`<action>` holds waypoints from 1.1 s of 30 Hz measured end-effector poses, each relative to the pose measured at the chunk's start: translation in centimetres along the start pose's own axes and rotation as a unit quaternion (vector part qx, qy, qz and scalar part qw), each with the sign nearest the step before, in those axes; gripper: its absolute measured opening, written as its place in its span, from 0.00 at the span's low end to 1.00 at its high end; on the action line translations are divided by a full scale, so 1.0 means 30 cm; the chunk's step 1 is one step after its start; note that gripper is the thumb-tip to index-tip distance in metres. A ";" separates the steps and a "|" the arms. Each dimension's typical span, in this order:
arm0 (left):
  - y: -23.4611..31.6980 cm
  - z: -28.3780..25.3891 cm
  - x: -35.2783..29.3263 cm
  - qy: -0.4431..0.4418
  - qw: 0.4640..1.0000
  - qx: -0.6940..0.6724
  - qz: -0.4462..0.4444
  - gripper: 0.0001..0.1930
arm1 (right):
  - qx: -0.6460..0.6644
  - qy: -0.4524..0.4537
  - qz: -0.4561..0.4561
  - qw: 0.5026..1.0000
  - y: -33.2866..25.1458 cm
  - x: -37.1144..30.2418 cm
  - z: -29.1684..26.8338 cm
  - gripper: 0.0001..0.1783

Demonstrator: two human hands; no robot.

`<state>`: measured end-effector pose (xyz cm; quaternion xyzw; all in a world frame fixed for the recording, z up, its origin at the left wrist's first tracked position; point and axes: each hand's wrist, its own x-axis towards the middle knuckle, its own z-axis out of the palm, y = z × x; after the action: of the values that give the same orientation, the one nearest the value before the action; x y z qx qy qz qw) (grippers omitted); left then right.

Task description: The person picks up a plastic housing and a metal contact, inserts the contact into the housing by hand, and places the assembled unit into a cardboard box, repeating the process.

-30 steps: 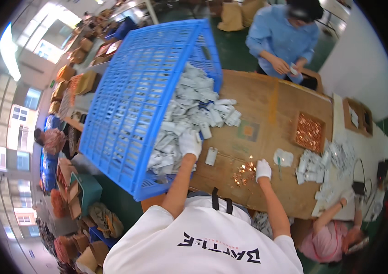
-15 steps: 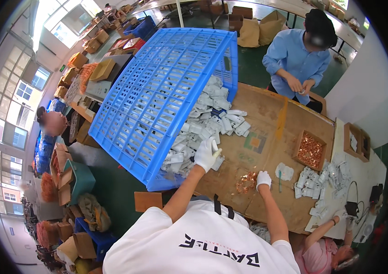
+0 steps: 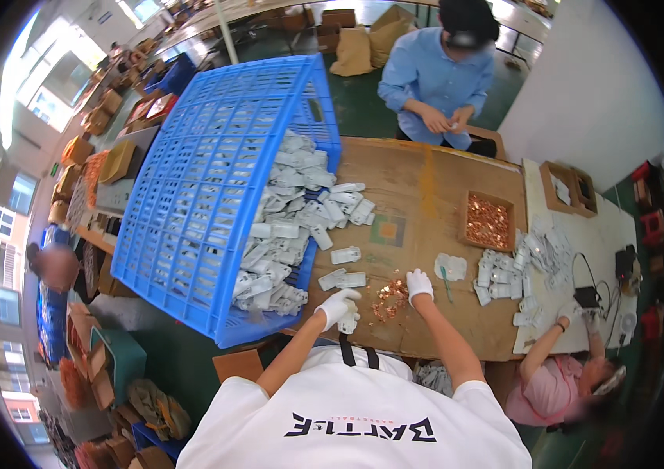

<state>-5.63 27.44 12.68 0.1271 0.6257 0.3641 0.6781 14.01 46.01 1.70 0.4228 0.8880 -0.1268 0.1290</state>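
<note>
My gloved left hand (image 3: 337,306) is closed on a white plastic housing (image 3: 350,323) at the table's near edge. To its right, my gloved right hand (image 3: 419,284) rests at the edge of a small heap of copper pieces (image 3: 390,303). Its fingers look pressed together; whether a copper piece is between them is too small to see. Beyond my left hand, a few loose white housings (image 3: 345,255) lie on the cardboard. A large blue crate (image 3: 207,180), tipped on its side, spills many more housings (image 3: 289,227) onto the table.
A box of copper pieces (image 3: 490,220) stands at the right, near a white scrap with a teal tool (image 3: 447,283) and piled housings (image 3: 496,277). A person in blue (image 3: 437,78) works across the cardboard-covered table (image 3: 457,168); another in pink (image 3: 551,387) works at the right.
My left hand has come away from the crate's pile toward my body with a housing. Loose housings now show on the cardboard beside the crate. My right hand stays by the copper heap. The view has shifted.
</note>
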 end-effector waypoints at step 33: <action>-0.073 -0.105 -0.191 -0.077 0.979 0.180 0.061 0.25 | 0.177 -0.089 0.017 0.980 0.050 -0.047 -0.010 0.17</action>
<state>-7.60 21.27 15.04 0.3130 0.6177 0.2755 0.6668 15.99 46.01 2.27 0.4407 0.8294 -0.3165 0.1326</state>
